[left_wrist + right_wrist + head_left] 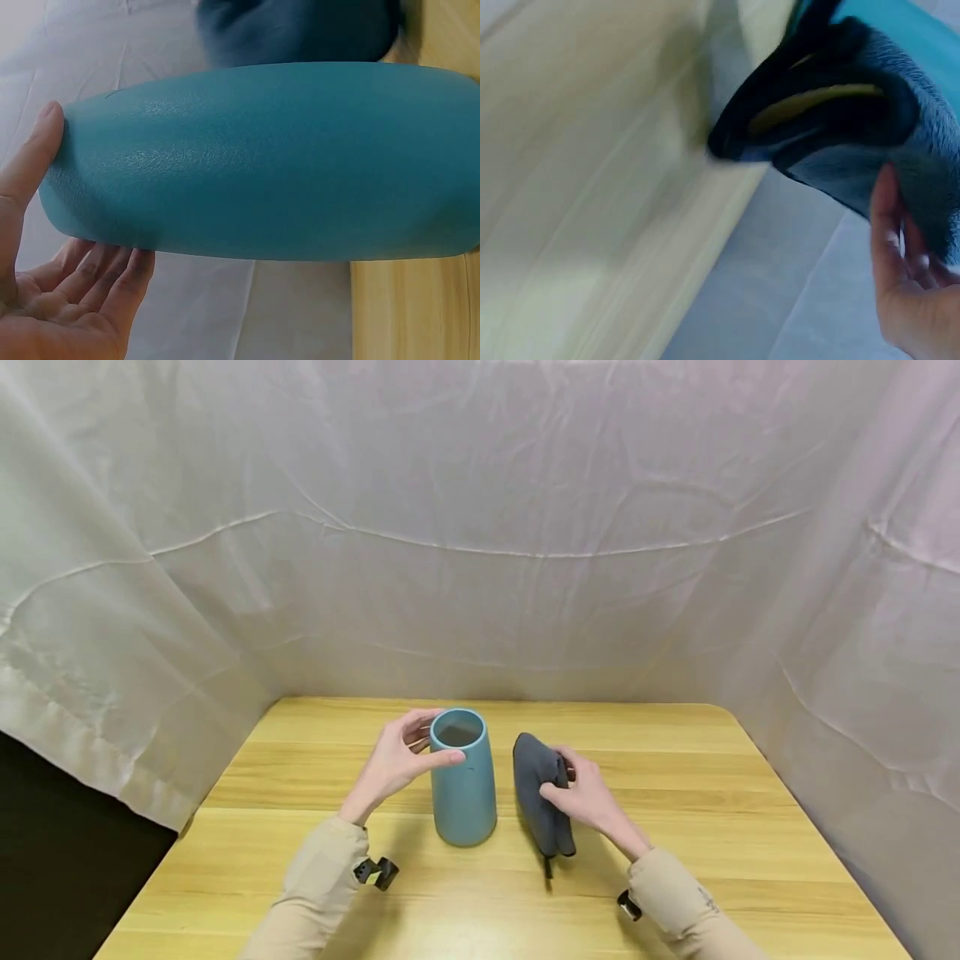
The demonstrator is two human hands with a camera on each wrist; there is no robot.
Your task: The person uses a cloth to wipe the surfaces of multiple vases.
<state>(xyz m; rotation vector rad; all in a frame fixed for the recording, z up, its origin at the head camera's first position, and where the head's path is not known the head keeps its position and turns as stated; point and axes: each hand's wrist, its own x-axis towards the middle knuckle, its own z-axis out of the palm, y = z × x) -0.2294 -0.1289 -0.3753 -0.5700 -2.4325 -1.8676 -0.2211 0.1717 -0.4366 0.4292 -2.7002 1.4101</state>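
Note:
A tall blue vase (464, 793) with an open round mouth stands on the table, narrowing toward the top. My left hand (397, 760) holds it near the rim, thumb on the front side and the other fingers around the far left side. In the left wrist view the vase (262, 161) lies across the picture, with the thumb at its mouth end. To the right of the vase, my right hand (588, 793) pinches a folded dark grey towel (536, 793) between thumb and fingers. The towel (922, 97) shows fuzzy fabric, dark edging and layered folds in the right wrist view.
The wooden table (645, 735) has rounded far corners. Pale curtains (480, 610) hang behind it and on both sides. A small black strap dangles from the towel's lower end. Each sleeve carries a small black wrist device.

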